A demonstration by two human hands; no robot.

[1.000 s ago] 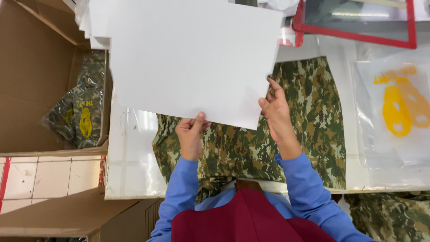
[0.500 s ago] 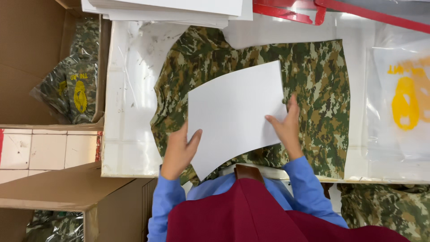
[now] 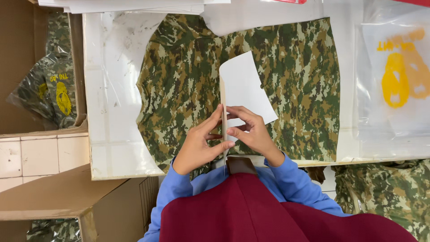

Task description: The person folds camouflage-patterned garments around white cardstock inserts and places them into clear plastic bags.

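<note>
A camouflage shirt (image 3: 179, 85) lies spread flat on the white-covered table (image 3: 105, 134). Above its lower middle I hold a white cardboard sheet (image 3: 244, 87), folded along a straight crease so one half stands on edge. My left hand (image 3: 201, 143) pinches the folded edge from the left, fingers pressed on the crease. My right hand (image 3: 251, 130) grips the same sheet from the right, its fingers curled over the near end.
A stack of white sheets (image 3: 134, 5) lies at the table's far edge. Clear plastic bags with yellow print (image 3: 398, 76) sit at the right. A brown carton (image 3: 27, 67) at the left holds a bagged camouflage garment (image 3: 53, 89). More camouflage fabric (image 3: 385, 197) lies at lower right.
The large white sheet came down from in front of the camera onto the shirt and is now folded in half between both hands.
</note>
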